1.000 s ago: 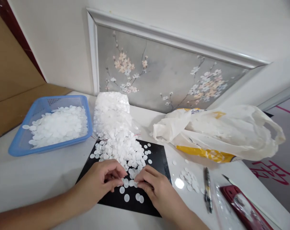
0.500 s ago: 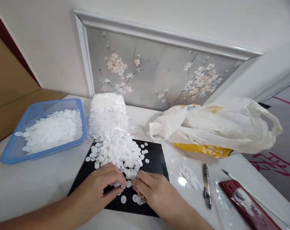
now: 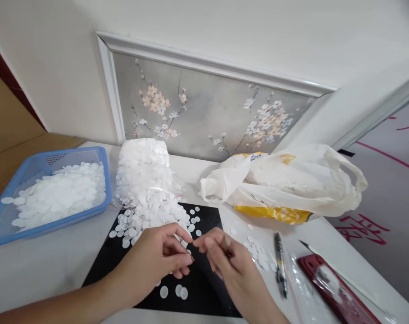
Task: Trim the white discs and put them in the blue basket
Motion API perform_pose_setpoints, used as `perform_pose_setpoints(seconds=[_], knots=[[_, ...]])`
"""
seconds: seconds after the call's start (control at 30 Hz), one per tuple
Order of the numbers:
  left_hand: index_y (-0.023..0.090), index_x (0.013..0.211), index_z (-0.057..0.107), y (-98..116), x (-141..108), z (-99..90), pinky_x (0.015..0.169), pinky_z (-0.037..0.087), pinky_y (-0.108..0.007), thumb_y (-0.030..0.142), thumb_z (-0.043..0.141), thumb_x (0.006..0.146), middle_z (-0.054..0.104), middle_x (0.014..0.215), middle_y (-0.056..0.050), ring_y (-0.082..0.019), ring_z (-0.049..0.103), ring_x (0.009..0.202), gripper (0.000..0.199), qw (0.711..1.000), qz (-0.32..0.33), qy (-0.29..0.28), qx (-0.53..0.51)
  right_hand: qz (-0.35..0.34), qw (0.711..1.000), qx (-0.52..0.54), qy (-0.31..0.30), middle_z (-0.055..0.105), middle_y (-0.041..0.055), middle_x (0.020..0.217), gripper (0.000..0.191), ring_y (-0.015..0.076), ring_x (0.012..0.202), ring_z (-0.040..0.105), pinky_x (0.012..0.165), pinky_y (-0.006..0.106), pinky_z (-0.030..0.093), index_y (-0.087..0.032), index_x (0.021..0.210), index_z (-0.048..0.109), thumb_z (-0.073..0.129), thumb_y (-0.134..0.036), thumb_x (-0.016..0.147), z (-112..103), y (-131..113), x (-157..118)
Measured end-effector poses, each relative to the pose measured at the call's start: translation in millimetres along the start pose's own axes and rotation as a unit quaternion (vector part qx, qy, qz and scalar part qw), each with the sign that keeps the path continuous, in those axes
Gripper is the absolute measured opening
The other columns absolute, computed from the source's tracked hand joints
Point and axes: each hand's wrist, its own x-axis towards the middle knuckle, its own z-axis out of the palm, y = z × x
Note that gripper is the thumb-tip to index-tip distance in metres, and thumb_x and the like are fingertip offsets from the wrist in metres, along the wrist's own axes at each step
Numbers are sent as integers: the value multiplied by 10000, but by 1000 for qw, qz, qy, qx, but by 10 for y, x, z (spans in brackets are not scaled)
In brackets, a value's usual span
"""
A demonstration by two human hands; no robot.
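My left hand (image 3: 160, 252) is above the black mat (image 3: 204, 288), fingers curled and thumb drawn in. Whatever lies between its fingertips, if anything, is too small to make out. My right hand (image 3: 231, 261) faces it with fingers bent inward; a small dark shape shows by its thumb, not clear enough to name. The two index fingertips nearly meet. Behind my hands is a heap of small white translucent discs (image 3: 153, 209), spilling from a clear plastic bag (image 3: 142, 166). A few loose discs (image 3: 164, 292) lie on the mat's near part.
A blue basket (image 3: 108, 180) of white discs stands at left. On the right lie a white and yellow plastic bag (image 3: 282, 184), scattered discs (image 3: 256, 254), a pen (image 3: 280, 265), a clear zip bag (image 3: 302, 283) and a red case-like object (image 3: 336, 288). A framed floral panel (image 3: 197, 108) is behind.
Both hands have lifted from the discs at the mat and come closer together. My right hand has turned, thumb side up. The view has shifted slightly right.
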Motion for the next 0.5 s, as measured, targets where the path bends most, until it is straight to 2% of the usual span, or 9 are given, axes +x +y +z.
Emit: perform_pose_setpoints(seconds=[0.1, 0.17, 0.23, 0.27, 0.37, 0.4, 0.5], knots=[[177, 976, 645, -84, 18, -25, 720, 544, -260, 333, 778, 711, 731, 802, -28, -190, 721, 777, 336, 990, -38, -16, -134, 21, 999, -35, 9, 507, -36, 517, 461, 131, 479, 483, 493, 232, 398, -192, 816, 563, 289, -525, 980, -59, 63, -5], [169, 976, 669, -126, 6, -41, 787, 547, -259, 328, 797, 702, 740, 895, -52, -195, 725, 844, 342, 982, -55, -14, -178, 17, 994, -106, -9, 457, -61, 486, 419, 130, 448, 457, 460, 226, 373, -204, 825, 548, 332, -533, 969, -78, 95, -20], [166, 955, 693, -140, -12, -52, 816, 548, -250, 311, 794, 714, 743, 924, -58, -190, 722, 873, 299, 978, -67, -8, -199, -20, 986, -163, -18, 531, -36, 596, 357, 147, 525, 529, 496, 233, 429, -202, 996, 585, 383, -495, 964, -85, 116, -40], [165, 943, 701, -136, -21, -56, 819, 548, -242, 306, 789, 723, 744, 924, -58, -187, 720, 881, 276, 976, -70, -3, -204, -47, 982, -182, -21, 589, -5, 699, 356, 163, 618, 589, 561, 248, 482, -204, 1120, 582, 386, -461, 971, -85, 127, -49], [150, 871, 717, -104, -39, -68, 771, 557, -212, 310, 777, 738, 746, 877, -57, -179, 720, 859, 216, 975, -72, 15, -207, -119, 969, -215, -30, 636, 71, 967, 422, 191, 873, 652, 751, 293, 548, -252, 1385, 472, 340, -361, 1000, -81, 165, -69], [146, 845, 718, -93, -42, -71, 739, 562, -205, 316, 775, 738, 746, 861, -56, -175, 722, 832, 209, 975, -74, 18, -208, -140, 965, -221, -29, 629, 74, 981, 427, 186, 876, 654, 753, 284, 554, -270, 1409, 453, 343, -338, 1002, -79, 179, -73], [149, 861, 718, -77, -47, -74, 667, 568, -195, 334, 780, 731, 746, 840, -49, -162, 725, 753, 234, 970, -89, 16, -227, -203, 954, -221, -25, 604, 48, 876, 449, 149, 715, 644, 630, 222, 558, -294, 1436, 417, 401, -278, 988, -66, 206, -87]])
